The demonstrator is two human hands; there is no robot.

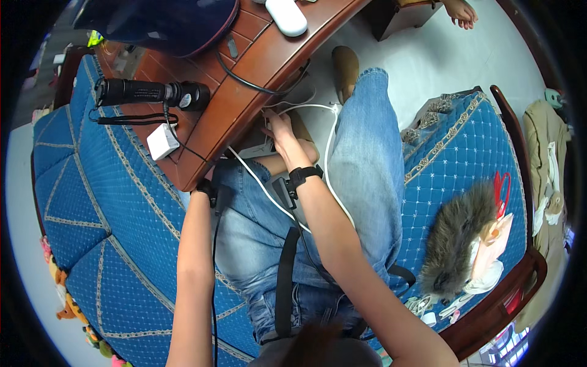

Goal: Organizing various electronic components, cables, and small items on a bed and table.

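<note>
My right hand [279, 128] reaches in at the lower edge of a brown wooden table [220, 110], its fingertips partly hidden. Close to those fingers is a white cable [257, 179], which loops out over my lap and my jeans. Whether the fingers grip it, I cannot tell. My left hand is out of sight beneath the table corner; only the forearm and a black wrist strap [205, 189] show. On the tabletop lies a black flashlight [137, 93] with a thin black cord plugged into its side. A white cube-shaped adapter [163, 141] sits near the corner.
A white rounded device [288, 18] and a large dark glossy object [160, 25] rest on the table. Blue quilted sofa covers [137, 257] flank me. To my right lie a grey furry item [454, 238] and bundled cables [419, 303]. Another person's hand [461, 13] shows at top right.
</note>
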